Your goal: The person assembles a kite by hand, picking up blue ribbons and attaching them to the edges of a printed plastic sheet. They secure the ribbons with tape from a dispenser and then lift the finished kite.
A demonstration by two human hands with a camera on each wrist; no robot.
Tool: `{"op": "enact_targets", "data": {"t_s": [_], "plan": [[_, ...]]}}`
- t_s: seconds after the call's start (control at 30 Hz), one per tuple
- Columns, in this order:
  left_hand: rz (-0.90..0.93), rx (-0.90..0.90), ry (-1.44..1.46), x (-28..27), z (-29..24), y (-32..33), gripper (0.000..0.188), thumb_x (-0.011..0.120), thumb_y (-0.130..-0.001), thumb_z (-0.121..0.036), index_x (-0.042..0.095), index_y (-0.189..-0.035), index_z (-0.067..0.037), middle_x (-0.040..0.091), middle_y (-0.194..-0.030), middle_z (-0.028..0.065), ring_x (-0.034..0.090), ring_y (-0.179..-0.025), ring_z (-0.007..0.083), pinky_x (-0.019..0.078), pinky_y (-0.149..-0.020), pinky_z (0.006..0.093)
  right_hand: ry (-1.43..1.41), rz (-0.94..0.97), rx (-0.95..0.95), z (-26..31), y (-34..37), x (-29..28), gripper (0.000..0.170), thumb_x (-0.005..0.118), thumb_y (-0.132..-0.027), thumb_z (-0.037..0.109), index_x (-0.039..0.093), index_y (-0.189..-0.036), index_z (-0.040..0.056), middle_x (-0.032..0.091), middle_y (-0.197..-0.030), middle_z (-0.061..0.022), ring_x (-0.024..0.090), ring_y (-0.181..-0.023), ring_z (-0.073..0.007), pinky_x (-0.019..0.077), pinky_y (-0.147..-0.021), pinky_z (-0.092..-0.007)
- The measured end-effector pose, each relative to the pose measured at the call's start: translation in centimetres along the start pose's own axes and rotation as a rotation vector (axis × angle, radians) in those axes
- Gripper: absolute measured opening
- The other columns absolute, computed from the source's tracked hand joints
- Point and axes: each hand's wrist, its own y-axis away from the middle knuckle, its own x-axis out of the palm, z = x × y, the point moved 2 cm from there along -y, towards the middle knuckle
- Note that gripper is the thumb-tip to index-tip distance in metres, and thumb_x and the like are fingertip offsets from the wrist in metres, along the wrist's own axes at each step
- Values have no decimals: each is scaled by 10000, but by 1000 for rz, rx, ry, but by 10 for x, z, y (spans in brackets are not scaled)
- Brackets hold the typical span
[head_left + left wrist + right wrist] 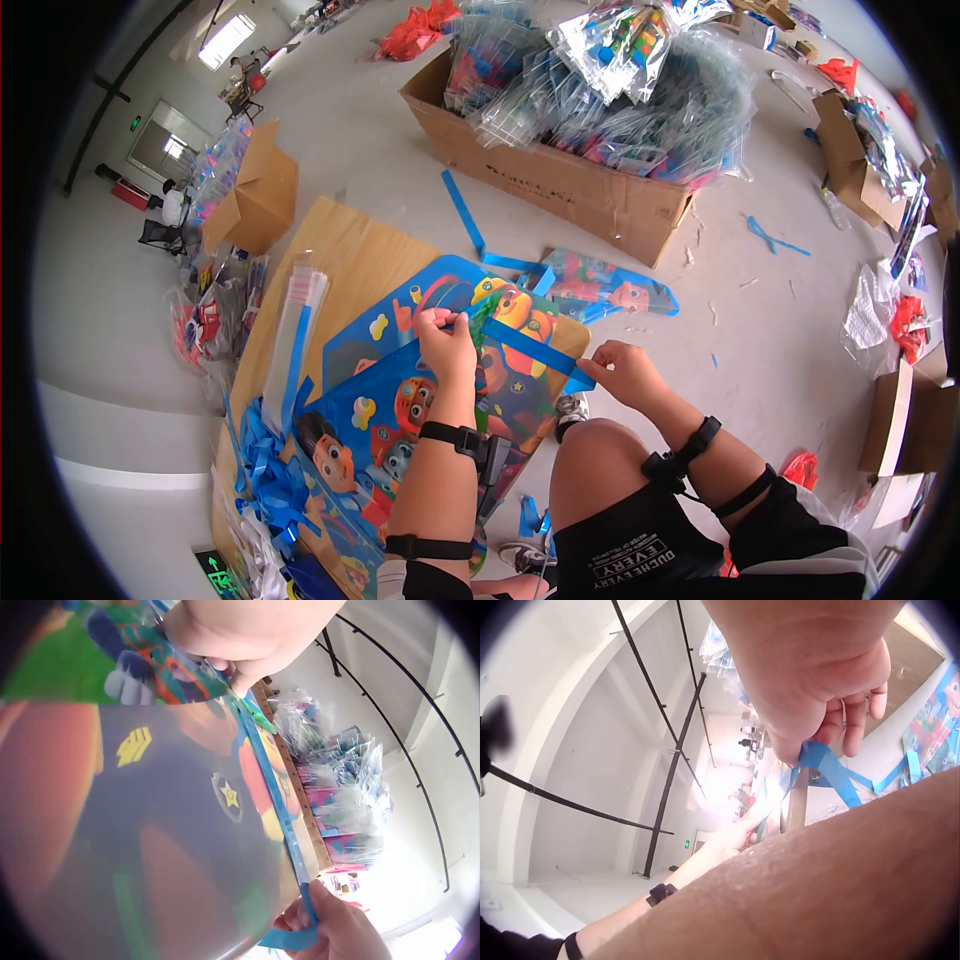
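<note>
A blue ribbon (530,348) is stretched between the two hands over printed cartoon bags (400,400) on a wooden table. The left hand (447,345) pinches the ribbon at one end, above the upper bag. At the table's right edge the right hand (625,372) pinches the ribbon's other part, and a loop hangs below its fingers. In the left wrist view the ribbon (274,787) runs straight along the bag's edge from the left hand (247,637) to the right hand (337,930). The right wrist view shows the ribbon (832,771) under the right hand (825,682).
A heap of blue ribbons (270,480) lies at the table's left, beside a clear-wrapped bundle (295,330). Beyond the table stands a large carton (560,185) full of plastic packs. A printed pack (615,285) lies past the table's far edge. More cartons (250,195) stand around.
</note>
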Motion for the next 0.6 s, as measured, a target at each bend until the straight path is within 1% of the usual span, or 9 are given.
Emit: {"op": "enact_targets", "data": {"t_s": [0.03, 0.1, 0.17, 0.2, 0.23, 0.3, 0.43, 0.53, 0.6], "plan": [[28, -28, 6, 1, 7, -2, 244, 726, -865, -93, 552, -1031, -53, 662, -911, 68, 652, -839, 236, 524, -750, 353, 38, -13, -18, -6, -1, 1, 377, 711, -915, 373, 734, -862, 0, 672, -851, -146, 664, -803, -303, 525, -742, -397], [-13, 15, 24, -6, 6, 0, 165, 680, -878, -45, 590, -1017, -46, 668, -959, 93, 651, -884, 261, 528, -768, 366, 70, -30, -41, -15, 2, -3, 394, 672, -942, 389, 740, -887, 5, 676, -876, -151, 666, -837, -316, 526, -773, -398], [125, 390, -171, -23, -19, 12, 141, 625, -880, 9, 623, -1013, -38, 672, -1030, 119, 650, -932, 298, 532, -780, 386, -64, -98, -14, -24, 6, -14, 400, 589, -996, 379, 743, -945, 13, 680, -944, -165, 659, -918, -335, 514, -840, -396], [172, 562, -226, -27, -27, 18, 221, 579, -872, 50, 658, -1058, -39, 670, -1127, 128, 638, -1004, 333, 513, -858, 420, -19, -108, -37, -25, 11, -23, 363, 542, -1028, 320, 736, -976, 17, 677, -1000, -175, 650, -971, -330, 499, -877, -385], [249, 638, -376, -31, -32, 29, 283, 591, -873, 21, 664, -1140, -38, 642, -1257, 104, 606, -1110, 318, 471, -946, 446, -19, -110, -42, -30, 17, -31, 363, 542, -1028, 320, 736, -976, 17, 677, -1000, -175, 650, -971, -330, 499, -877, -385], [300, 721, -612, -28, -31, 44, 341, 599, -889, -35, 645, -1227, -36, 599, -1357, 84, 557, -1200, 291, 434, -1001, 459, -103, -153, -32, -41, 32, -46, 346, 529, -1037, 274, 719, -980, -9, 686, -962, -153, 663, -937, -279, 507, -853, -361], [318, 702, -714, -30, -38, 49, 364, 585, -911, -99, 623, -1269, -44, 574, -1400, 55, 547, -1197, 264, 445, -973, 453, -231, -93, -3, -35, 75, -81, 315, 518, -1041, 220, 692, -975, -35, 693, -918, -111, 665, -899, -204, 512, -835, -326], [328, 739, -893, -31, -45, 49, 382, 571, -919, -162, 618, -1291, -88, 566, -1412, 21, 574, -1116, 241, 444, -919, 470, -282, -106, -15, -21, 105, -95, 263, 528, -1033, 174, 667, -964, -39, 692, -889, -79, 658, -876, -157, 516, -826, -299], [371, 688, -912, -34, -47, 51, 420, 569, -953, -208, 576, -1354, -84, 539, -1451, 31, 569, -1169, 251, 404, -997, 524, -283, -64, -43, -1, 125, -98, 187, 560, -1010, 124, 657, -962, -29, 696, -888, -75, 660, -877, -157, 519, -828, -303]]}}
